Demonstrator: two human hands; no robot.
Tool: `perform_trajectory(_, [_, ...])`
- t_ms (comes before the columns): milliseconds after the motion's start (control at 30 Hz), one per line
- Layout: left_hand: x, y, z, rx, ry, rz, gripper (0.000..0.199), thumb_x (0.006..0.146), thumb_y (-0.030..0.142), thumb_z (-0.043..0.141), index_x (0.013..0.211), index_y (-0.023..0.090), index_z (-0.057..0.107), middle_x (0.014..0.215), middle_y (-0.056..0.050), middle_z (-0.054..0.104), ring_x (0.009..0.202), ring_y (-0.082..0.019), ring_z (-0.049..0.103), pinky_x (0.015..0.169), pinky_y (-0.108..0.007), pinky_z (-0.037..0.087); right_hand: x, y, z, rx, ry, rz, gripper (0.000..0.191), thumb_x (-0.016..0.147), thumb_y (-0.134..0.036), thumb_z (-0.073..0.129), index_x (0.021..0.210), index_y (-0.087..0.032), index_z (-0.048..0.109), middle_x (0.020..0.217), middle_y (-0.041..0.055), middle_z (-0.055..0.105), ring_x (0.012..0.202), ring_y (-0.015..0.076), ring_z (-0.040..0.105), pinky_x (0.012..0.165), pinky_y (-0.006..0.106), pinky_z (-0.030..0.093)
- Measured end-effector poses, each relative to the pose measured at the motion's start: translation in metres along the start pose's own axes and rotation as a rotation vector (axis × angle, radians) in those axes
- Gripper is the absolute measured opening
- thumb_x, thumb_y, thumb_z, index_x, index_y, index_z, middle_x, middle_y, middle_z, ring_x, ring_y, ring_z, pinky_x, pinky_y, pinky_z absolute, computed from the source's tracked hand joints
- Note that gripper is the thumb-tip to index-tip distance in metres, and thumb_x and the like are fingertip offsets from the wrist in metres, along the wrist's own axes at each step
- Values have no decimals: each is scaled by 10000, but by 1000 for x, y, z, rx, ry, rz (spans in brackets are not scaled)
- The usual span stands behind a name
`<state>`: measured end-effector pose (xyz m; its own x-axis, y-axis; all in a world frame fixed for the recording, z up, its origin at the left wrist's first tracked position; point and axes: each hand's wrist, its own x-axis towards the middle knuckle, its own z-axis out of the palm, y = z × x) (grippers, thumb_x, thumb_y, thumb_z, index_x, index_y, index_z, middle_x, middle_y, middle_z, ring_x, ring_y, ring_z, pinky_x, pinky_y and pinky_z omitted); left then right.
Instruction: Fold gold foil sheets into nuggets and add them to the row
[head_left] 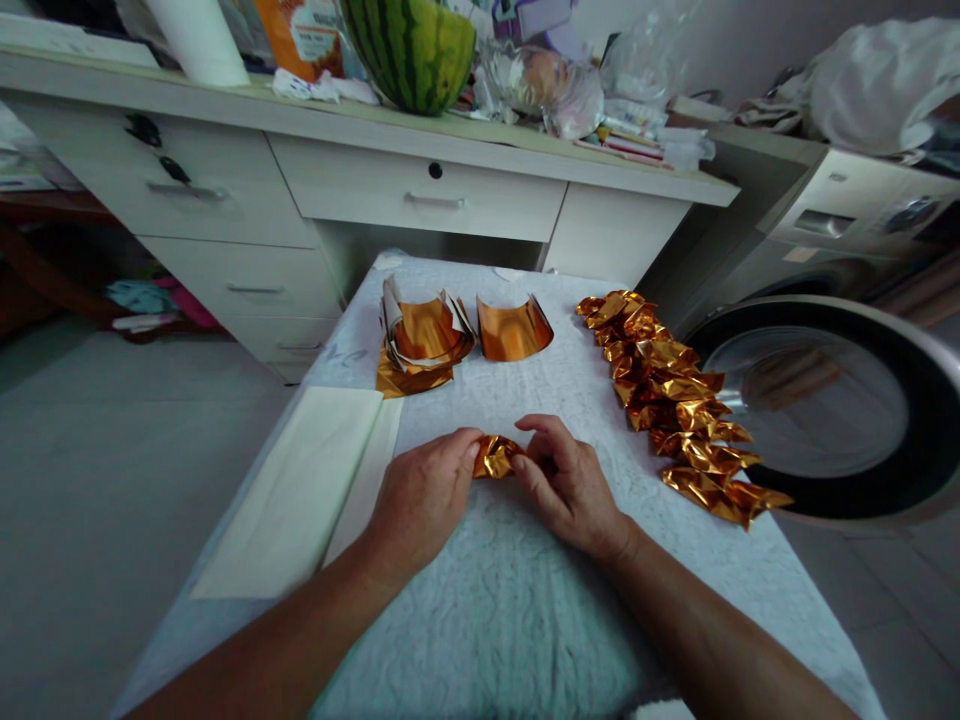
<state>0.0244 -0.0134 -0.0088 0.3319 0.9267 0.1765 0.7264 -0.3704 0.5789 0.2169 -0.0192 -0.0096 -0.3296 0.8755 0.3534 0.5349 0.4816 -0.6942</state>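
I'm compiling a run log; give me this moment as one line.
left hand: gripping gold foil piece | right hand: at its other end | right side: crumpled foil row | far side: curled foil sheets

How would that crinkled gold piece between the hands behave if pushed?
The crinkled gold piece is probably light, as its wrapping looks thin. Its uneven folds suggest it may slide rather than roll. Those creases also hint that it might dent easily.
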Motion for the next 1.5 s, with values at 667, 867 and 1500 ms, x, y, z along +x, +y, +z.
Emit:
perform_trajectory(667, [1,0,-16,-267,105,-138,388,999,419,308,1061,207,627,862,-10,704,797,-189,661,718,-289,470,5,10,-5,-25,-44,-129,235,844,-40,471,981,-226,509,885,18,547,775,139,538,688,258,438])
perform_trajectory(867, [0,-2,-14,-340,104,-96,362,993,397,342,1177,207,588,1008,-34,699,904,-193,652,800,-305,474,5,8,-7,-10,-30,-107,172,856,-67,503,950,-210,522,852,6,530,710,116,509,628,226,409])
perform_trajectory(1500, [-1,-3,0,-282,-30,-111,465,936,361,424,1365,193,360,724,45,563,653,-164,586,655,-289,438,15,20,-37,-294,267,46,120,859,-162,529,944,-194,607,789,15,630,639,135,535,614,258,428])
